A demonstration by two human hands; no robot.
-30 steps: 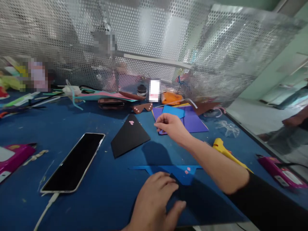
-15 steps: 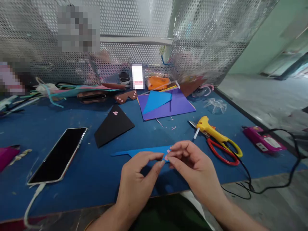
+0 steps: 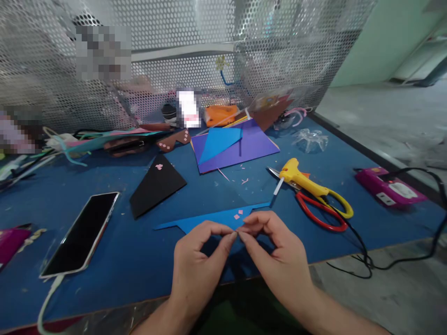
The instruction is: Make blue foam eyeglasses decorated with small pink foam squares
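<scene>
My left hand (image 3: 204, 253) and my right hand (image 3: 279, 246) meet fingertip to fingertip just above the near edge of a cut-out of blue sheet (image 3: 209, 220). Each hand pinches thumb against forefinger. Whatever lies between the fingertips is too small or hidden to make out. Two small pink squares (image 3: 239, 214) lie on the cut-out, just beyond my fingers. The cut-out has a narrow arm at either end, and my hands cover part of its near side. Farther left lies a black sheet piece (image 3: 159, 188) bearing a small pink shape (image 3: 159, 167).
A yellow glue gun (image 3: 300, 177) rests over red and yellow scissors (image 3: 321, 216) on the right, near a purple power box (image 3: 387, 186). A phone (image 3: 82, 235) is plugged in at left. Purple sheets (image 3: 258, 144) and a brown mask-shaped piece (image 3: 173, 141) lie farther back.
My fingertips have come together in a pinch, a little off the pink squares. More of the blue cut-out shows on the right. The whole view has shifted slightly.
</scene>
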